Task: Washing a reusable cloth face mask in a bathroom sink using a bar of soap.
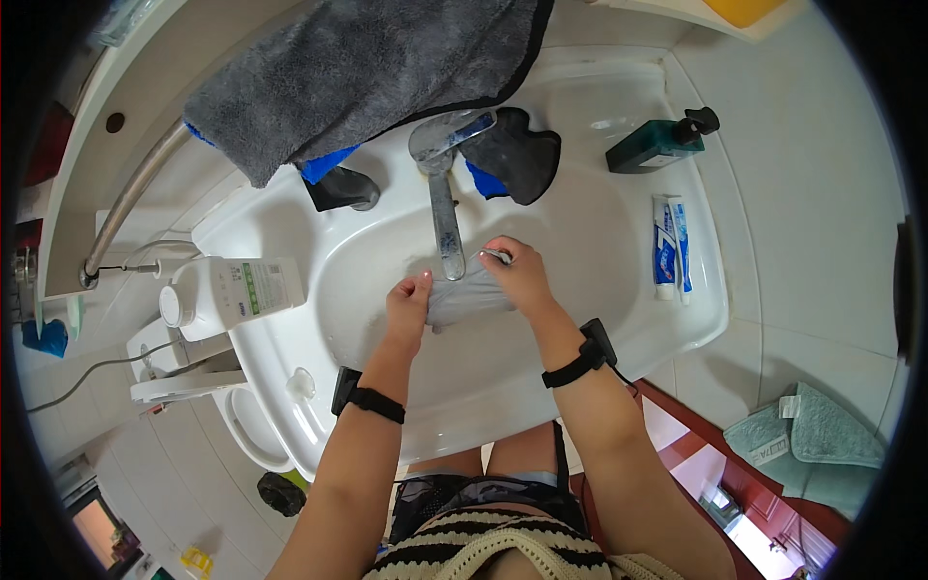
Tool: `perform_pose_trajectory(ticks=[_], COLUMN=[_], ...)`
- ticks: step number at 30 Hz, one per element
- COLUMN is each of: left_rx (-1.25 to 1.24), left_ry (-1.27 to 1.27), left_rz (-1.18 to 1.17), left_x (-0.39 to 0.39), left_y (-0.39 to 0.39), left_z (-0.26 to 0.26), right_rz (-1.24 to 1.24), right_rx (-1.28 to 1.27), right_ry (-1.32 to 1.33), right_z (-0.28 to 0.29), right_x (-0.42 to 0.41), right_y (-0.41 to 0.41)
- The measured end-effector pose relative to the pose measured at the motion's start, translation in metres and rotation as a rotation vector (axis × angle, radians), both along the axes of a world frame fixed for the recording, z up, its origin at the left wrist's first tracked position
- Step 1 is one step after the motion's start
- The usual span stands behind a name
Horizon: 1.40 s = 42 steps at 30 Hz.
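Both hands hold a thin, wet-looking light grey cloth [471,296], stretched between them inside the white washbasin [580,312]. My left hand [408,308] pinches its left edge between thumb and fingers. At the other end, my right hand [523,275] grips a gathered, bunched part of it. Just above the cloth's upper edge ends the spout of a metal tap [444,225]; whether water runs from it I cannot tell. The tap's lever is at the top, turned to the right.
A dark grey towel [362,80] hangs behind the tap. On the basin's left rim is a white jug [232,293]; on the right are a green pump bottle [645,148] and toothpaste tubes [670,246]. A grey-and-blue cloth [518,159] lies beside the tap.
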<state>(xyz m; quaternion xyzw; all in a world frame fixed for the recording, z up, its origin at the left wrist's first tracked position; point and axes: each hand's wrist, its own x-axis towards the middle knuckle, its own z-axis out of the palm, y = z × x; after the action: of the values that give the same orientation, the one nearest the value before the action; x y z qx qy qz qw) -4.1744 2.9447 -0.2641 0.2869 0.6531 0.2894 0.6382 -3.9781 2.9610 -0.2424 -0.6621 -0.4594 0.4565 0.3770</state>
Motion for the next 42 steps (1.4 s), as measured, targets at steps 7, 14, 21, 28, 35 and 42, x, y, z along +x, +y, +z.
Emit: perform_pose_trajectory(ticks=[7,14,21,28,35,42], left_rx=[-0.133,-0.036,-0.478,-0.315,-0.084,-0.018], left_ry=[-0.595,-1.499,-0.686,-0.557,-0.262,-0.467], left_rz=[0.342,0.06,0.207,0.085,-0.184,0.39], left_x=[0.013,-0.026,0.026,0.027,-0.011,-0.013], left_y=[-0.005,-0.018,-0.002,-0.002,0.004,0.017], left_z=[0.018,-0.075,0.011,0.037,0.02,0.012], right_rz=[-0.02,0.318,0.267,-0.049,-0.22,0.324], right_rx=[0.039,0.494,0.434,0.051,-0.25,-0.33], right_ry=[-0.227,-0.389,-0.621,-0.465,0.388,0.151], right_z=[0.015,0.032,-0.022,-0.028,0.013,0.021], right_x=[-0.023,-0.108,-0.075,-0.042,0.007,0.023], right_y=[0.0,-0.041,-0.026,0.027,0.029,0.005])
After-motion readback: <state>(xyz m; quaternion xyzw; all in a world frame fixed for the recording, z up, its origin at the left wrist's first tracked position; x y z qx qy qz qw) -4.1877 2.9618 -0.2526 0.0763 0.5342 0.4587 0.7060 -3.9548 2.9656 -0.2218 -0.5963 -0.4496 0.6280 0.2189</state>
